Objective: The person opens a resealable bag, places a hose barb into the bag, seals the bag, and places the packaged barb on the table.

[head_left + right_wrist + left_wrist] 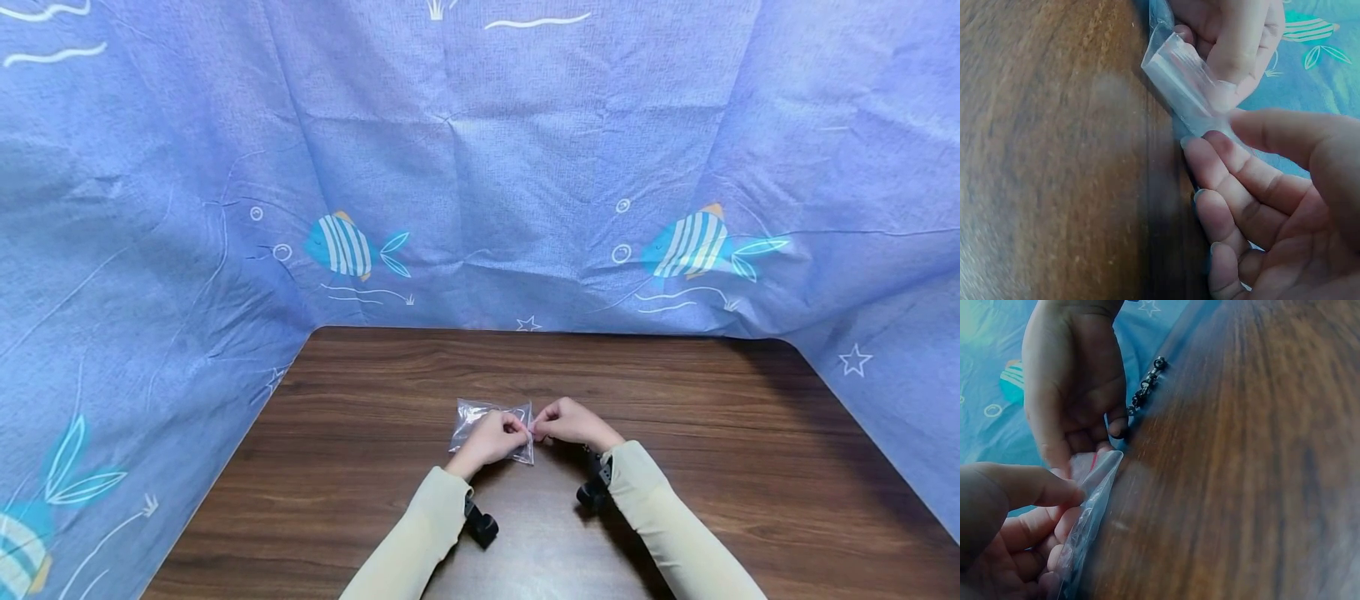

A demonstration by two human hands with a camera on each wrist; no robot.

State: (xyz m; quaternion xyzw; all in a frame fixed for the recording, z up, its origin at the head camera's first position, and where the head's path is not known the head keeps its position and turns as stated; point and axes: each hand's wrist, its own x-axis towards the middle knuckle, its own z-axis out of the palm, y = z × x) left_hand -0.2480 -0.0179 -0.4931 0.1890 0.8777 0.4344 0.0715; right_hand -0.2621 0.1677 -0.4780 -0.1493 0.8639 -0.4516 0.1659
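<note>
A clear plastic zip bag (467,414) with a red line along its top edge lies mid-table, raised at its right end between both hands. My left hand (489,437) reaches over the bag and pinches it near that edge between thumb and index finger; the left wrist view shows the film (1094,487) folded up there. Just to the right, my right hand (572,422) pinches the corner of the same edge, thumb against index finger, the other fingers loosely bent in the right wrist view. The fingertips of both hands almost meet.
The brown wood-grain table (360,467) has a blue fish-print curtain (525,183) behind it and at its sides. A black wrist camera (482,527) hangs under the left sleeve, another wrist camera (592,493) under the right. Small dark beads (1144,387) show beyond the right hand.
</note>
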